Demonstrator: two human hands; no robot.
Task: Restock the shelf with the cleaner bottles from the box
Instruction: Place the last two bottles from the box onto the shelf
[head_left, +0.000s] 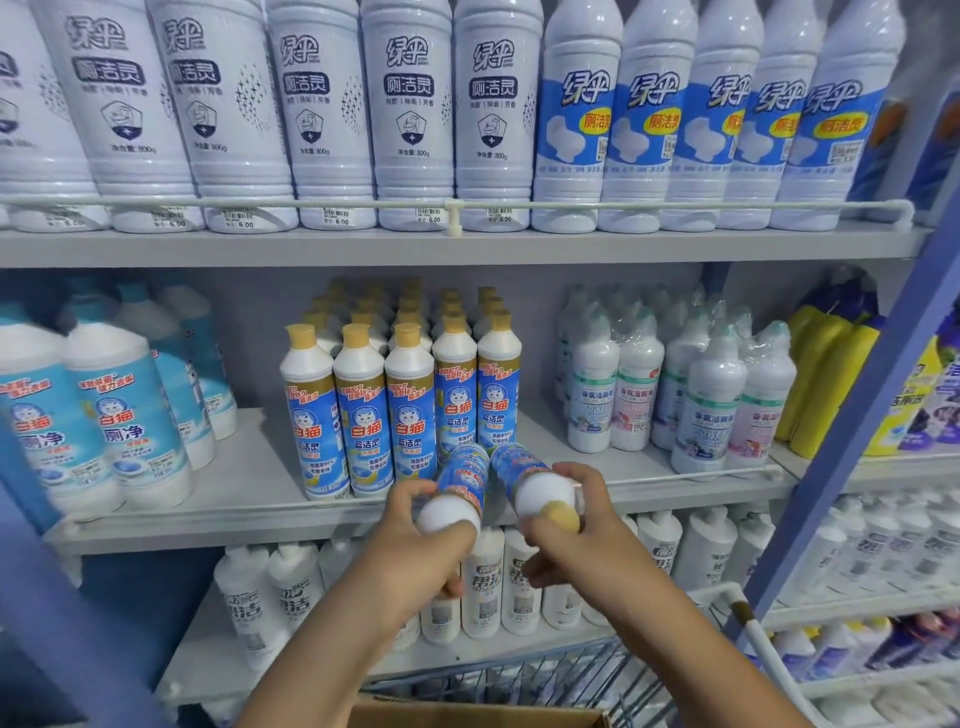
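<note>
My left hand (415, 540) grips a white cleaner bottle with a blue label (460, 480), tipped with its base toward the shelf. My right hand (576, 535) grips a second such bottle (524, 475), its yellow cap (561, 514) facing me. Both bottles hover at the front edge of the middle shelf (249, 499), just in front of the rows of matching yellow-capped bottles (363, 410). The cardboard box (467, 714) shows at the bottom edge.
A white guard rail (691, 475) runs along the middle shelf's front. Blue-labelled bottles (124, 415) stand left of the matching rows, wrapped white bottles (675, 395) to the right. A wire cart (597, 670) holds the box. Large white bottles (410, 114) fill the upper shelf.
</note>
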